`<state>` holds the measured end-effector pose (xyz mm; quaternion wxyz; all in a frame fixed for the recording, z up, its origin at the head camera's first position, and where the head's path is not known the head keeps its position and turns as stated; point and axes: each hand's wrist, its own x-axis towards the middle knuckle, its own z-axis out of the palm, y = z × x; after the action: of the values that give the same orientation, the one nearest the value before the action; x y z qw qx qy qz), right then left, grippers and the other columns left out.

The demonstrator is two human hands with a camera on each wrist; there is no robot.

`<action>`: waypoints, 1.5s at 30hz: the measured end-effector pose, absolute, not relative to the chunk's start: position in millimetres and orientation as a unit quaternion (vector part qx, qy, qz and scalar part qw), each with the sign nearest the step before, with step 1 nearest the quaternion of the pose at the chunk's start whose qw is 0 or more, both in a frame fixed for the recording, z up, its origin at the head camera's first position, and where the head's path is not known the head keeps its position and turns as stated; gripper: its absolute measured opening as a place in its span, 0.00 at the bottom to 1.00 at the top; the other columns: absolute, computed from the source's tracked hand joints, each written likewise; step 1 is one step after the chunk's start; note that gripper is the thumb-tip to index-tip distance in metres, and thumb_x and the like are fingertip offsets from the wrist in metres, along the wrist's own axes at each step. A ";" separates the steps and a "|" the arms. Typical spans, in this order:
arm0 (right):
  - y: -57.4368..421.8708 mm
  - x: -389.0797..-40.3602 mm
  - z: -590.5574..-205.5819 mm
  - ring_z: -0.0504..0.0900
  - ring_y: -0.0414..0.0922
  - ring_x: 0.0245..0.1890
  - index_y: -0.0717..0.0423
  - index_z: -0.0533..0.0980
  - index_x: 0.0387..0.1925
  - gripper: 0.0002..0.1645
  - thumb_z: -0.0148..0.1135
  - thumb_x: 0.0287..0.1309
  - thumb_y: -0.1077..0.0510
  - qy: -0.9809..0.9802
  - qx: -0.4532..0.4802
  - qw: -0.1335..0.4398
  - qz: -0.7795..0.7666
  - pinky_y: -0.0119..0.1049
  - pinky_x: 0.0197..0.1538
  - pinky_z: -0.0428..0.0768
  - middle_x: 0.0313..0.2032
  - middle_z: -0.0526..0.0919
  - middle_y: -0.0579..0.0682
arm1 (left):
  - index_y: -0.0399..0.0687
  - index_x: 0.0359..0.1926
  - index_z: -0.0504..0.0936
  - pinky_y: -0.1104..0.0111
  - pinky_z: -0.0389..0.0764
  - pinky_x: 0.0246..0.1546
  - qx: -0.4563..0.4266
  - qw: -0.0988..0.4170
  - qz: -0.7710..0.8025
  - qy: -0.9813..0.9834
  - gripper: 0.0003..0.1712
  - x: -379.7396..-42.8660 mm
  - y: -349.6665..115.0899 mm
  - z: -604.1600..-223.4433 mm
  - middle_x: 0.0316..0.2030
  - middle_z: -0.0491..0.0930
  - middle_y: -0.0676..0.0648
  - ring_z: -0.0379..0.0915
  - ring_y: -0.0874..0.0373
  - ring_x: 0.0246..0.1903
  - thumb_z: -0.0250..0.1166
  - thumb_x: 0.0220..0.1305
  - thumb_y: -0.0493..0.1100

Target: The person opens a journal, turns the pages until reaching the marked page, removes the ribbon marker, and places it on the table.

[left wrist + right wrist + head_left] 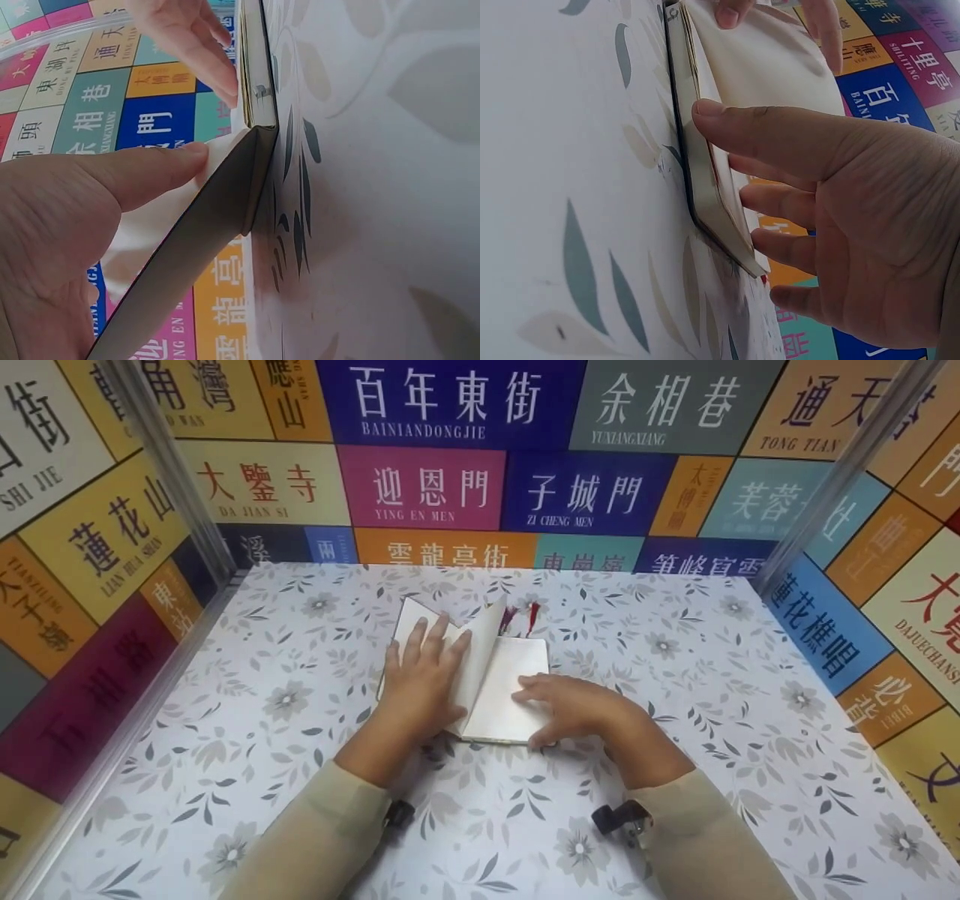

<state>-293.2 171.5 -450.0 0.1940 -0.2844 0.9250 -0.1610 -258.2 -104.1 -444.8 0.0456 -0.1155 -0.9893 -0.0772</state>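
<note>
2 hands (424,679) (581,705), loosely spread, touching notebook (501,701)

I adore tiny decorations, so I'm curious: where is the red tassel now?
In the head view, the red tassel shows slightly right of centre, just beyond the far edge of the open notebook's right-hand page, right of the purple tassel.

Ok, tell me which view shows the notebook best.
The head view: it shows the notebook from above, spread open. The left wrist view shows mainly the raised cover from outside; the right wrist view, page edges side-on, partly behind the right hand.
</note>
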 end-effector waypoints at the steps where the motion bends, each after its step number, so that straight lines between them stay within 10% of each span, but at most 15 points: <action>1: 171.5 -293.2 -450.2 0.57 0.54 0.85 0.41 0.73 0.76 0.52 0.83 0.50 0.41 0.925 -0.284 0.195 -0.161 0.55 0.87 0.55 0.84 0.62 0.45 | 0.70 0.88 0.45 0.30 0.45 0.82 -0.118 0.043 -0.075 -0.989 0.71 -258.2 -104.1 -444.8 0.89 0.32 0.46 0.29 0.38 0.88 0.82 0.54 0.63; 38: 170.1 -292.3 -450.7 0.55 0.54 0.86 0.41 0.72 0.77 0.52 0.82 0.52 0.41 0.926 -0.285 0.199 -0.147 0.56 0.88 0.53 0.84 0.60 0.45 | 0.56 0.84 0.62 0.36 0.36 0.85 -0.152 -0.039 -0.065 -0.985 0.48 -255.5 -113.0 -441.1 0.88 0.45 0.46 0.35 0.43 0.88 0.69 0.67 0.54; 45: 170.1 -293.0 -450.9 0.57 0.55 0.86 0.43 0.72 0.77 0.52 0.82 0.52 0.41 0.925 -0.293 0.193 -0.144 0.55 0.87 0.54 0.84 0.61 0.46 | 0.67 0.81 0.68 0.36 0.36 0.86 -0.129 -0.069 -0.078 -0.986 0.41 -256.8 -111.0 -441.7 0.88 0.44 0.46 0.35 0.43 0.88 0.67 0.68 0.51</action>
<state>-293.0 170.1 -450.9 0.1932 -0.2934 0.9251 -0.1442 -256.8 -111.0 -441.7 -0.0688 -0.1292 -0.9861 -0.0779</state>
